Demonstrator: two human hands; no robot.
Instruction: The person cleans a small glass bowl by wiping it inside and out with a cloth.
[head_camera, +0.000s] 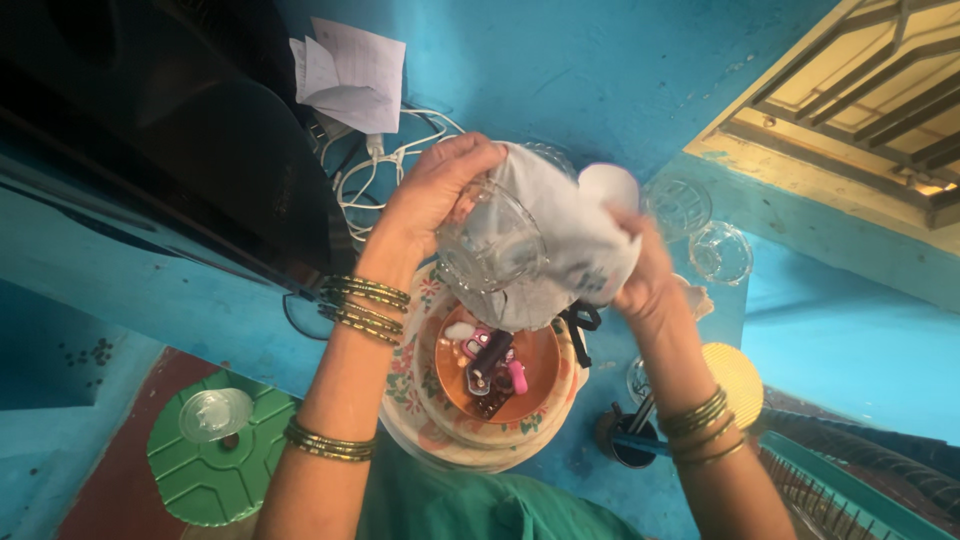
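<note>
Glass tumbler (490, 240) held up over the blue bench (600, 80), mouth turned toward the camera; left hand (430, 195) clasps it by the rim and wall, fingers curled over the far side; right hand (645, 275) grips a white cloth (570, 230) that is wrapped against the tumbler's outer wall and bunched beneath it; both hands are thus closed on their objects, neither free. Wiping appears to be under way rather than finished, judging from the cloth pressed to the glass; whether the inside has been wiped cannot be told, since the glass is clear and the cloth shows through it. Two further glasses (700, 225) stand mouth-up toward the right edge of the bench, apart from the hands; whether they are wiped or waiting cannot be told from this view. Directly below the tumbler, at the near edge of the bench, lies a stack of flowered plates (410, 400) topped by an orange bowl (530, 375) holding small pink and dark objects; a dark cup (625, 445) with utensils stands just right of the stack; a yellow ribbed lid (735, 380) lies beside it. White cables (375, 170) and folded paper (350, 70) occupy the far left of the bench; a green stool (215, 460) with a clear lid (213, 412) on it stands on the floor below.
</note>
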